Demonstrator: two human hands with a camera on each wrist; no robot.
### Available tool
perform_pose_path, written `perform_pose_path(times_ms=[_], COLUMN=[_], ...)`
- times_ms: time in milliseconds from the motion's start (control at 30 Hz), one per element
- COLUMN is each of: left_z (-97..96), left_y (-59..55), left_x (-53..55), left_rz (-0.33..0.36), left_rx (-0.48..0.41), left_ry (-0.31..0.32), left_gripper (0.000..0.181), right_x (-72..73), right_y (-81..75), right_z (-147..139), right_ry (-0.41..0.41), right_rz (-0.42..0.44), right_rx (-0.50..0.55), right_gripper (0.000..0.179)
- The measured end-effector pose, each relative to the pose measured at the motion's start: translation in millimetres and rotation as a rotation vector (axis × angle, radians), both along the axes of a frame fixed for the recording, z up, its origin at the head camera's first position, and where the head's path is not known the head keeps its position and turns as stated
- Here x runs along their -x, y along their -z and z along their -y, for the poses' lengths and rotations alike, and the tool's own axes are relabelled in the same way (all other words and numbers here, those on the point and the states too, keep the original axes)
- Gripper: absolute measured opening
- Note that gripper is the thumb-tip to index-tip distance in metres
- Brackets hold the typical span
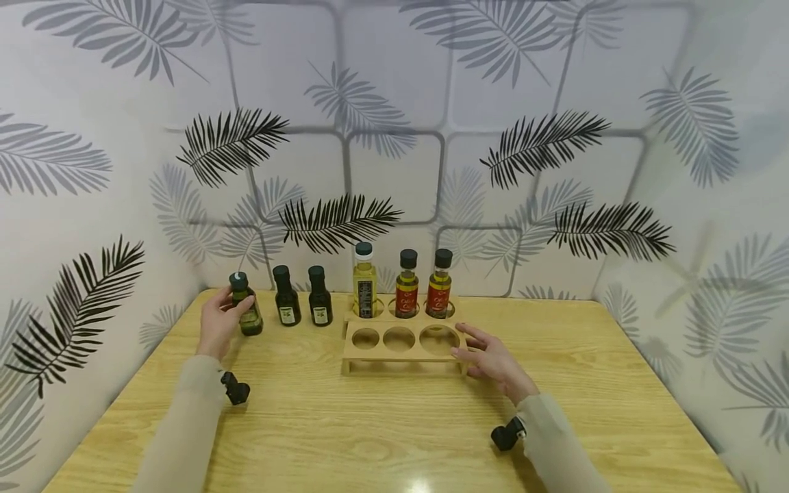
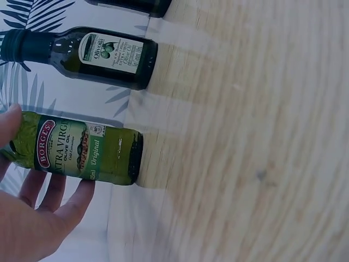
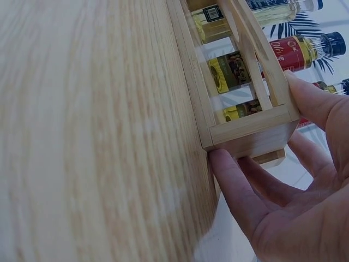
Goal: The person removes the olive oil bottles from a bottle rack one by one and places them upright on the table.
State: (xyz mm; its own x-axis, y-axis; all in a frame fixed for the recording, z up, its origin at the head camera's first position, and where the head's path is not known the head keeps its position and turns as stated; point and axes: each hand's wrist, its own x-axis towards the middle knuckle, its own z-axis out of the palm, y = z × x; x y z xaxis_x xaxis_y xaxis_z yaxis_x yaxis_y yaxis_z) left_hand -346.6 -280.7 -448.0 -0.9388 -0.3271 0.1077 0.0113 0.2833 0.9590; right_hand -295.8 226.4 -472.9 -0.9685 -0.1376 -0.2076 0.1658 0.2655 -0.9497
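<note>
Clock from table centre, 12 = back wall. Table [image 1: 345, 438]: light wood grain, glare spot at 6. White walls [image 1: 394, 178] at 9, 12 and 3, printed with grey and black palm fronds; faint grey rounded grid on the back one. My left hand [image 1: 223, 318] is at 10, thumb and fingers closed round a Borges extra virgin olive oil bottle [image 2: 82, 147]; can't tell if its base touches the table. Two dark olive oil bottles [image 1: 287, 298] [image 1: 320, 298] stand at 11. Two-tier wooden rack [image 1: 403, 366] sits at 12; pale-oil bottle [image 1: 365, 284] and two red-label olive oil bottles [image 1: 407, 291] [image 1: 439, 291] upright in its rear row. My right hand [image 1: 496, 359] is at 2, fingers spread and mostly extended, tips touching the rack's right end. Sleeves [image 1: 185, 411] beige, black camera [image 1: 235, 390] on each wrist.
</note>
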Motion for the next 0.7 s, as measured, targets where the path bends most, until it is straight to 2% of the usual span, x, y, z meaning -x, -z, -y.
perform_pose_path(times_ms=[133,300,533,700], left_z=[-0.9,1.4,9.5,16.4], left_y=[-1.3,-2.7,1.1,3.7], left_x=[3.6,10.5,14.7,16.3], left_rz=[0.024,0.020,-0.015,-0.011], left_rx=[-0.013,-0.002,0.047,0.080], left_ry=[-0.019,-0.001,0.092,0.156], left_gripper=[0.065,0.066,0.064,0.066], right_x=[-0.5,-2.1,-3.3,-4.6], right_y=[0.8,-1.2,-1.4,-1.8], right_z=[0,1,0,-1], right_ry=[-0.003,0.007,-0.009,-0.023], right_rz=[0.000,-0.002,-0.002,-0.006], right_rx=[0.006,0.009,0.007,0.017], right_gripper=[0.069,0.068,0.068,0.068])
